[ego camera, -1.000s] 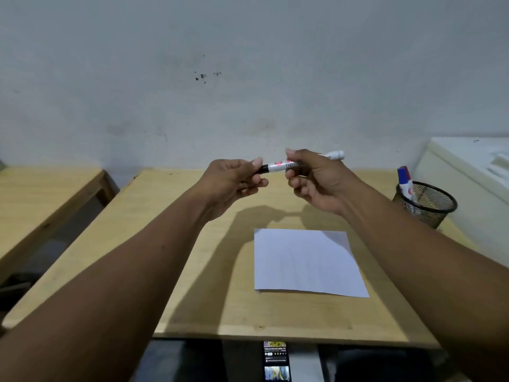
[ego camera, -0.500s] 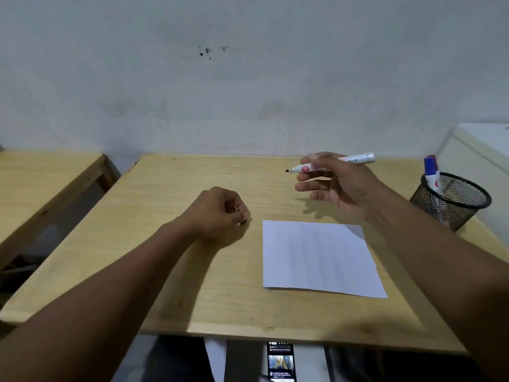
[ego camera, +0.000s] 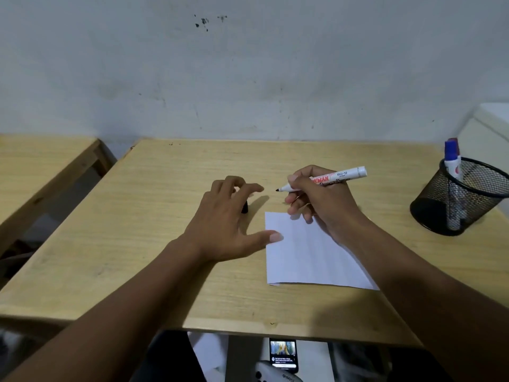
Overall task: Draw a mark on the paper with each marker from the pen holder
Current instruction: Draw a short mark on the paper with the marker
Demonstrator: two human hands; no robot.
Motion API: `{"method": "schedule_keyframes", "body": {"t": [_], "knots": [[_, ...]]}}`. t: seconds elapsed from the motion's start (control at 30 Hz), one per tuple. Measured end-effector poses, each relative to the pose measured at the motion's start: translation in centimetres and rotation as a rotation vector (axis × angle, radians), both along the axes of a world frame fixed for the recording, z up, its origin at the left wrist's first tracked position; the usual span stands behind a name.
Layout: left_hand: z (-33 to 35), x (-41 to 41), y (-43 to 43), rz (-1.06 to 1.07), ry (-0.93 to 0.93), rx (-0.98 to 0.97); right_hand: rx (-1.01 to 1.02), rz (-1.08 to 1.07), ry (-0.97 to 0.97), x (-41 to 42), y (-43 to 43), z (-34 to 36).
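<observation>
My right hand (ego camera: 321,201) grips an uncapped white marker (ego camera: 340,176) with a black tip, held just beyond the far left corner of the white paper (ego camera: 308,257). The tip points left and hangs above the table. My left hand (ego camera: 224,226) hovers with fingers spread, its thumb over the paper's left edge. The black cap (ego camera: 52,208) — a small dark piece — stands on the table under my left fingers, partly hidden. A black mesh pen holder (ego camera: 457,199) at the right holds a blue-capped marker (ego camera: 451,158) and a red-capped one behind it.
The wooden table (ego camera: 137,244) has its front edge close to me. A second wooden table (ego camera: 35,166) stands to the left across a gap. A white cabinet (ego camera: 487,128) sits behind the pen holder. A phone (ego camera: 283,354) lies below the table edge.
The marker's cap came off in my left hand, which lowered to the table and opened, leaving the cap there. My right hand brought the uncapped marker down toward the paper.
</observation>
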State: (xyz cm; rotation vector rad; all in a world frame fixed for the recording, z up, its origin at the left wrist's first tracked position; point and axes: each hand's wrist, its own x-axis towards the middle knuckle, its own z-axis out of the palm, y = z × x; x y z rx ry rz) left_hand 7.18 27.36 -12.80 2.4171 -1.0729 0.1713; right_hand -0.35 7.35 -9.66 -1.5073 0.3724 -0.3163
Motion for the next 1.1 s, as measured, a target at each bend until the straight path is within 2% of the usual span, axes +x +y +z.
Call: {"method": "schedule_keyframes", "body": {"t": [0.37,0.93,1.03,1.1], "knots": [[-0.1,0.8,-0.3,0.027,0.019,0.175,-0.251,0.007,0.019,0.0,1.7,-1.9],[0.3,0.8,-0.3,0.019,0.026,0.207,-0.187,0.095,-0.020,-0.1,1.8,-1.9],[0.5,0.7,-0.3,0.015,0.066,0.197,-0.120,0.027,0.000,0.1,1.4,-1.2],[0.8,0.9,-0.1,0.011,0.142,0.128,-0.001,-0.073,0.015,0.3,0.7,-0.6]]}}
